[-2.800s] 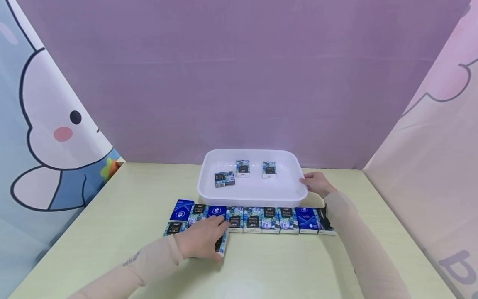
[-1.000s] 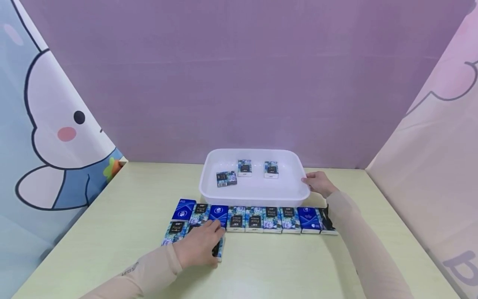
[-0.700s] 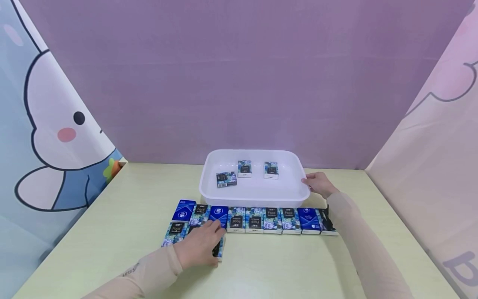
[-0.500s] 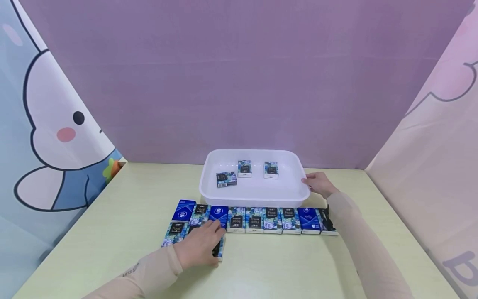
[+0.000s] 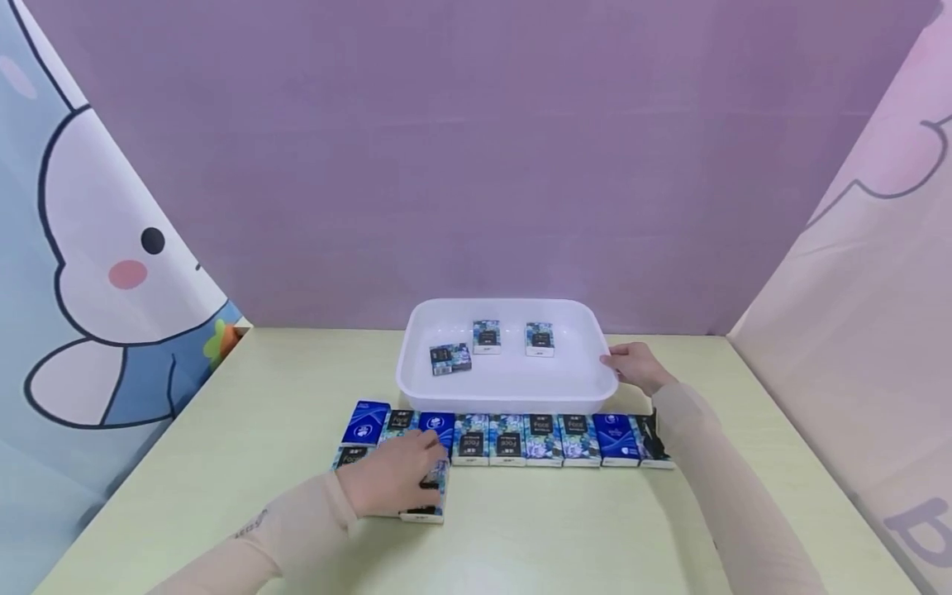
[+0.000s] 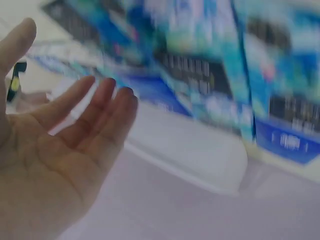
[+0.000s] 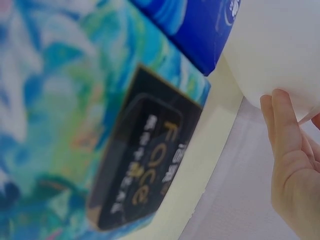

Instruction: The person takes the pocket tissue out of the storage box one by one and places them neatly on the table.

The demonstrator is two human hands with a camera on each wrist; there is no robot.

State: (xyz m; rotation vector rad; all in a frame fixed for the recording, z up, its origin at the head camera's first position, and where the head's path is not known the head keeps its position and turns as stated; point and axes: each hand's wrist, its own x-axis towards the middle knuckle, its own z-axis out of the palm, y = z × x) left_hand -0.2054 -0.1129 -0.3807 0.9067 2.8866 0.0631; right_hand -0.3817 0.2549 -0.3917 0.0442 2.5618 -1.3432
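My left hand (image 5: 390, 475) hovers over the front-left tissue packs, fingers spread and loosely bent. In the left wrist view its palm and fingers hold nothing. The nearest floral tissue pack (image 5: 431, 504) lies flat under and beside its fingertips, partly covered. At the right end of the white tray (image 5: 513, 382) my right hand (image 5: 632, 366) grips the rim; the right wrist view has its fingers against the tray's outer wall (image 7: 275, 55). Inside the tray lie three floral tissue packs, one turned sideways (image 5: 449, 359) and two upright to me (image 5: 487, 337).
A row of floral and blue tissue packs (image 5: 506, 440) runs along the tray's front side, its right end partly behind my right sleeve. A second, shorter row lies before its left end (image 5: 353, 456). Behind the table (image 5: 565, 529) stands a purple wall (image 5: 491, 165), with printed sheets at both sides.
My left hand first drew slightly nearer with the front floral pack, then loosened and lifted a little off it, leaving it at the end of the short row. My right hand stays on the tray.
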